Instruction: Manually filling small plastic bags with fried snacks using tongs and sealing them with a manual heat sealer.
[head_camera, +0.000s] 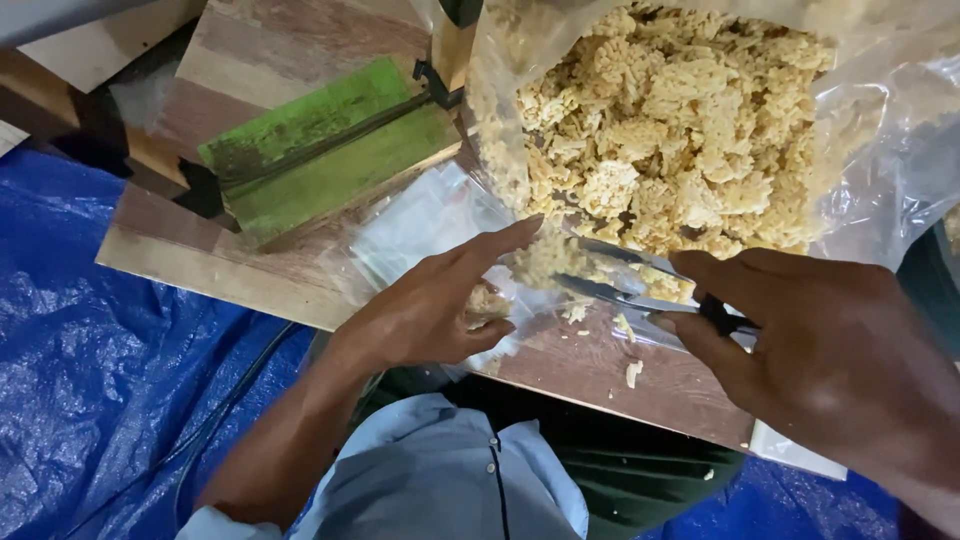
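**Tongs in one hand, little bag in the other**

Closest up is the right hand (830, 360), its grip closed around a pair of metal tongs (625, 285) that pinch a clump of crumbly yellow snack pieces (545, 255). Just left of that grip, the left hand (435, 305) curls around the mouth of a small clear bag (490, 305) with some snack already inside. Right behind both hands sits a big clear bag (670, 130) stuffed with the same stuff. All on a wooden table (250, 50), with a green-topped tool (320, 150) further back-left and blue tarp (90, 350) below.
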